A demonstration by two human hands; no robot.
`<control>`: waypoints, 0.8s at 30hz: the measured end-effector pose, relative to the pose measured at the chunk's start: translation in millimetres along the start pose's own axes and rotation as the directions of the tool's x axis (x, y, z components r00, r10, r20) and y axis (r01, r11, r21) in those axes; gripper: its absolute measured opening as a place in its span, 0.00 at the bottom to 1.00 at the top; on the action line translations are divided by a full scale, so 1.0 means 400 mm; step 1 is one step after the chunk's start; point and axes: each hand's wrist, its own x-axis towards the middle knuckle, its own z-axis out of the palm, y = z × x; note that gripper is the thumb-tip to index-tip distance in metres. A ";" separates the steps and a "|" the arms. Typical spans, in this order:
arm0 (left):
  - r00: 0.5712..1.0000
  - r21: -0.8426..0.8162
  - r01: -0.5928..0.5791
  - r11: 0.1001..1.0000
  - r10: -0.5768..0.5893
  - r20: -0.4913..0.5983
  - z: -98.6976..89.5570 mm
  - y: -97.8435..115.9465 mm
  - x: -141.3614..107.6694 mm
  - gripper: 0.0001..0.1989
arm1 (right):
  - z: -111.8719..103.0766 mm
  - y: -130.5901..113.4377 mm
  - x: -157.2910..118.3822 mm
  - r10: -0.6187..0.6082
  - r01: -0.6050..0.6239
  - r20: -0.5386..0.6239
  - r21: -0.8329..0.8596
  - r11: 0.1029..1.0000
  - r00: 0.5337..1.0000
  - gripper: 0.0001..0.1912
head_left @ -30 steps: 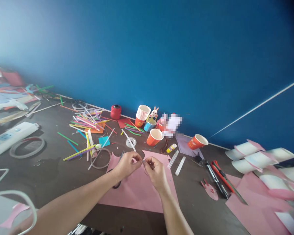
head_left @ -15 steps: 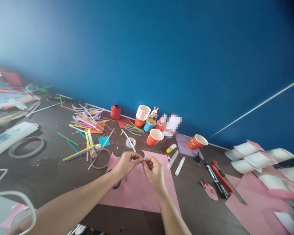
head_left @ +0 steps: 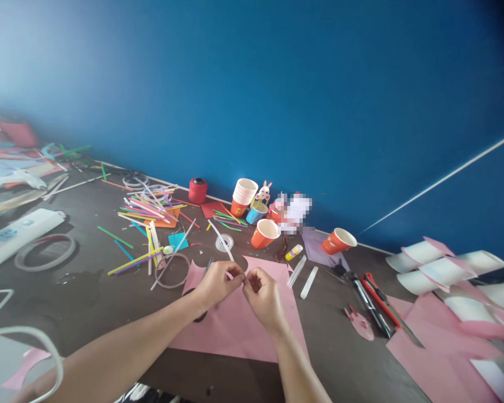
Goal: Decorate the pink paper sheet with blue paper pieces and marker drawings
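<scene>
My left hand and my right hand meet fingertip to fingertip above a pink sheet of paper. Both are closed in a pinch, and whatever lies between the fingers is too small to make out. Scissors lie on the sheet, partly covered by my left wrist. Just behind my left hand, a white straw rests across a roll of clear tape. Close to my right hand, a clear stick and a white stick lie beside the sheet.
Colourful straws are heaped at the back left. Paper cups, a stack of cups and a glue stick stand or lie toward the blue wall. A red utility knife and white paper tubes are at the right.
The small bluish bit seen between my fingertips half a second ago no longer shows. My fingertips have shifted slightly; the things on the table have stayed put.
</scene>
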 end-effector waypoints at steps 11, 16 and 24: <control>0.941 -0.504 0.338 0.795 -0.279 0.192 -0.002 -0.004 0.006 0.14 | -0.004 0.007 0.000 0.099 -0.109 0.066 0.164 0.980 0.993 0.05; 0.940 -0.462 0.340 0.819 -0.284 0.189 -0.002 0.000 0.005 0.15 | -0.003 0.012 0.004 0.116 -0.126 0.059 0.209 0.970 0.991 0.08; 0.952 -0.357 0.302 0.884 -0.259 0.163 0.004 0.002 0.003 0.10 | -0.009 0.009 0.005 0.144 -0.155 0.061 0.227 0.961 0.988 0.07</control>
